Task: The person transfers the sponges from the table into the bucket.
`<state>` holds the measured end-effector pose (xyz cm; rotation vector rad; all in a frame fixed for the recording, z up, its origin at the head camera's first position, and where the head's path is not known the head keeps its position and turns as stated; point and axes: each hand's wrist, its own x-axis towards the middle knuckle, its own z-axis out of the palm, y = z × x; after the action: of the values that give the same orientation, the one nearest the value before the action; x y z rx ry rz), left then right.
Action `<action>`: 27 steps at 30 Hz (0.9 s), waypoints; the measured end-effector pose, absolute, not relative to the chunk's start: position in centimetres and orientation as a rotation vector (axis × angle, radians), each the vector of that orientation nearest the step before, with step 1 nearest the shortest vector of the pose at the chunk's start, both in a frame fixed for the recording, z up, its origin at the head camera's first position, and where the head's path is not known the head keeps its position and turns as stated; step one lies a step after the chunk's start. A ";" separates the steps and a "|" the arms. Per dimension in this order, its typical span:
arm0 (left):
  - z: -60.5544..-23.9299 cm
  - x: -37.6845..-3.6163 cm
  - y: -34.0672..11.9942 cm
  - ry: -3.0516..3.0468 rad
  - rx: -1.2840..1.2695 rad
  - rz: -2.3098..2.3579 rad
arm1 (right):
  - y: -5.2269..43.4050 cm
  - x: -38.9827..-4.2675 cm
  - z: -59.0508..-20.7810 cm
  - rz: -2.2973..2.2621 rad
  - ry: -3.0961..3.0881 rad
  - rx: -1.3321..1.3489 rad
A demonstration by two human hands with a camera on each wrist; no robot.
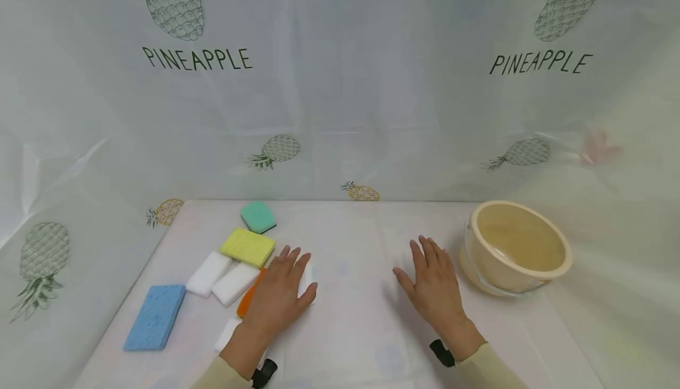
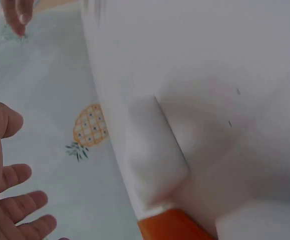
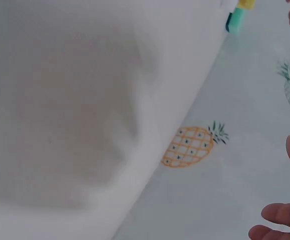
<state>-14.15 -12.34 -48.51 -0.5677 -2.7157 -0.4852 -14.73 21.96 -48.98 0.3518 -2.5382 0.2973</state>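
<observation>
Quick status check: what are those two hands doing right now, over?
Left hand flat on orange sponge and white sponge. Right hand flat on table, empty. Bowl beside it, untouched.

cream basin (image 1: pixel 552 271) | blue sponge (image 1: pixel 154 316) | green sponge (image 1: pixel 258 216)

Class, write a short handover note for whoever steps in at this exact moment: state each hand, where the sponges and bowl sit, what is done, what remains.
Left hand: open, fingers straight, lying flat over an orange sponge and a white sponge.
Right hand: open, flat on the white table, no grip on anything.
Blue rectangular sponge, two white foam blocks, yellow sponge and green sponge lie at the left.
Cream plastic bowl sits tilted at the right, with nothing visible inside.
Done: nothing moved into the bowl. Left: apparently every sponge.
</observation>
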 end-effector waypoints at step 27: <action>-49.1 -14.3 -0.6 -2.621 -1.041 -0.420 | 38.3 -14.3 -41.9 0.411 -2.477 -0.255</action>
<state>-14.29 -0.60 -49.11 -1.0411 -2.6206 -0.4196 -14.27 38.32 -41.94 -0.2554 -2.4766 0.4109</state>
